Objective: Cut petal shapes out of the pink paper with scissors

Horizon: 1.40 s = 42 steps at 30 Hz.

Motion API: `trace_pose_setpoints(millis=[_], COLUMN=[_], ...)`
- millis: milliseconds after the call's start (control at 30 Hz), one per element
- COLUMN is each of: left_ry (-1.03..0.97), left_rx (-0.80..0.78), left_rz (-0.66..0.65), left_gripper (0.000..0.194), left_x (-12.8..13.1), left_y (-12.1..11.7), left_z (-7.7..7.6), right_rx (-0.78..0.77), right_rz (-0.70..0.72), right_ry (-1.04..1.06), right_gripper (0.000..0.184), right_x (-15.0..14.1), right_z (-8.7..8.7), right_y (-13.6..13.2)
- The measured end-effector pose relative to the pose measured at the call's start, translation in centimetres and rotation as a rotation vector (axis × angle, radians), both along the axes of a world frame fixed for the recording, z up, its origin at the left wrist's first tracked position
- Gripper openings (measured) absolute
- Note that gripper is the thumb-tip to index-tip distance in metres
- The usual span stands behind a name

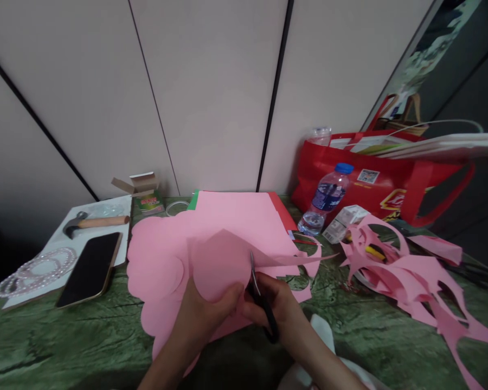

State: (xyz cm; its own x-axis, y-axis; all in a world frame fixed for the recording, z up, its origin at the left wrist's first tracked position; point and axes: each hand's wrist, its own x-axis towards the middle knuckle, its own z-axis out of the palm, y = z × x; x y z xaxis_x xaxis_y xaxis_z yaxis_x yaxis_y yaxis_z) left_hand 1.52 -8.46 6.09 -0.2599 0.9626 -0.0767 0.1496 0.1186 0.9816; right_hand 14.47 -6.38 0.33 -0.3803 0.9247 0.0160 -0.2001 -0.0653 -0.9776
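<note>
My left hand pinches a piece of pink paper with a rounded lower edge, thumb on top. In my right hand is a pair of scissors with dark handles, the blades at the paper's right side. A thin strip of the paper trails to the right past the blades. Beneath lie stacked pink sheets, with green and red edges showing behind them. Left of my left hand, several rounded pink cut-outs overlap in a pile.
Curled pink scraps heap at the right, near a small white box. A water bottle leans by a red bag. At left are a phone, a hammer, a bead string and an opened small box.
</note>
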Motion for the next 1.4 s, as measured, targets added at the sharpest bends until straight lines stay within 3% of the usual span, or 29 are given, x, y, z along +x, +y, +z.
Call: trace_pose_setpoints(millis=[233, 400, 867, 1400], left_ry=[-0.05, -0.035, -0.028, 0.074], left_rx=[0.025, 0.044, 0.078, 0.03], left_rz=[0.02, 0.014, -0.025, 0.047], left_gripper=[0.019, 0.016, 0.019, 0.018], left_x=[0.0, 0.0, -0.4, -0.4], left_y=[0.1, 0.1, 0.0, -0.1], left_z=[0.0, 0.0, -0.2, 0.4], right_rx=[0.032, 0.067, -0.019, -0.067], right_rz=[-0.008, -0.026, -0.032, 0.003], right_ry=[0.011, 0.012, -0.118, -0.031], right_gripper=[0.028, 0.025, 0.028, 0.028], right_x=[0.0, -0.2, -0.2, -0.2], right_z=[0.3, 0.5, 0.8, 0.7], right_y=[0.1, 0.1, -0.1, -0.1])
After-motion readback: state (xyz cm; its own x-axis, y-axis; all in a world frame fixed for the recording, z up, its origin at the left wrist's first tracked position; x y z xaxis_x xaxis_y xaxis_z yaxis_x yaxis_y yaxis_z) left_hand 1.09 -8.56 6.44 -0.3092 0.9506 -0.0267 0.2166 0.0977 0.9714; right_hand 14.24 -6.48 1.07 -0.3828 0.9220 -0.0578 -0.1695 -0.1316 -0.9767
